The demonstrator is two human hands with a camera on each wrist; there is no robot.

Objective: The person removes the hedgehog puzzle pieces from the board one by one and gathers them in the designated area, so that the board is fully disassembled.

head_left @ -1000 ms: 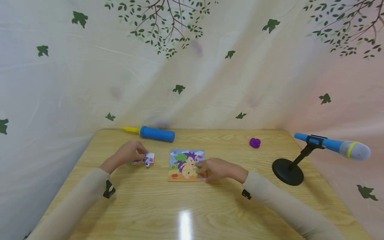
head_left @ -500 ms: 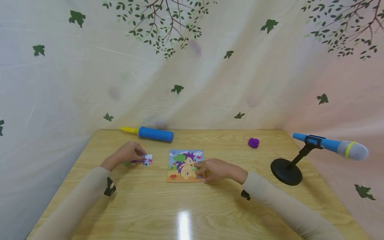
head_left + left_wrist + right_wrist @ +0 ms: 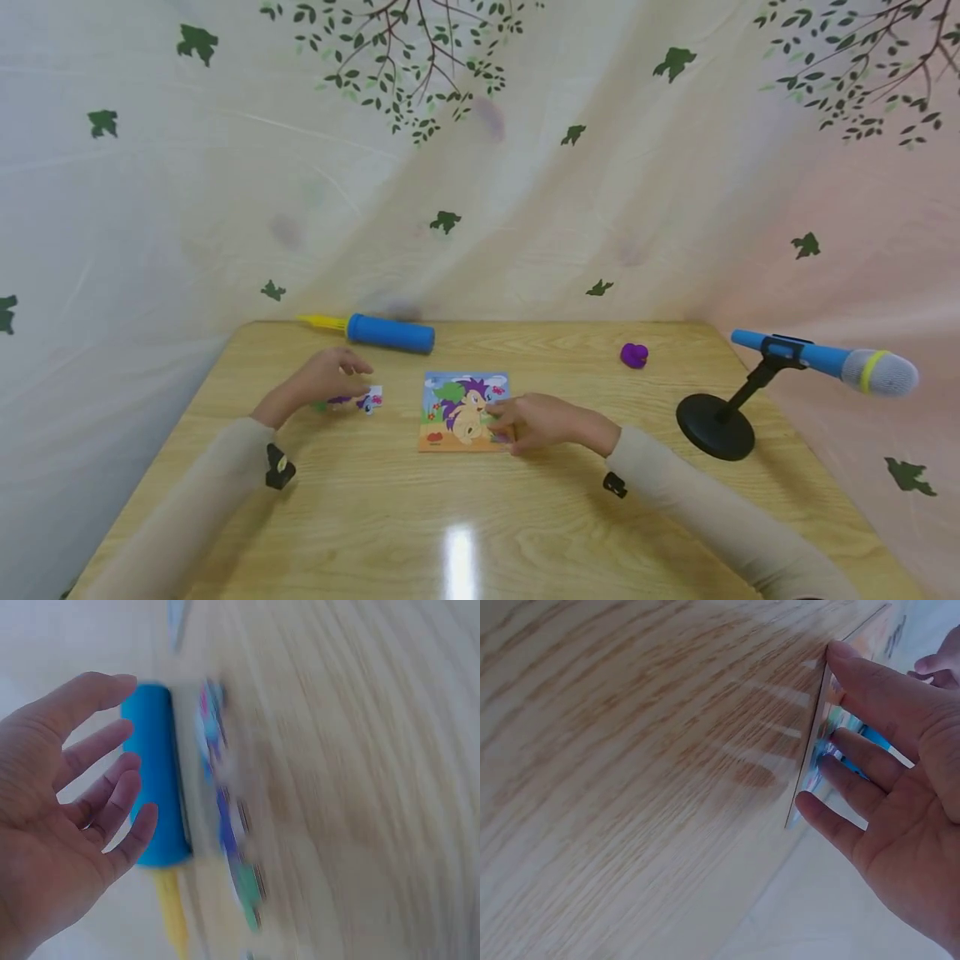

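In the head view my left hand [image 3: 322,379] hovers over a short row of jigsaw pieces [image 3: 372,398] on the left of the table. Its fingers are apart and hold nothing; the left wrist view shows the palm with loosely bent fingers, and the row, with white, purple and green parts, blurred beside it. My right hand [image 3: 542,421] rests at the right edge of a square hedgehog picture board [image 3: 442,432], which lies flat at the table's middle. In the right wrist view the thumb lies along the board's edge and the other fingers spread over its picture side.
Behind the pieces lies a blue hand pump [image 3: 390,333] with a yellow nozzle. A small purple toy [image 3: 634,356] sits at the back right. Further right, a blue microphone [image 3: 825,360] is clipped to a stand with a round black base [image 3: 715,427]. A leaf-patterned cloth hangs behind the table.
My left hand has let go of the jigsaw piece it was pinching, and its thumb and fingers have spread apart. The right hand has stayed on the board.
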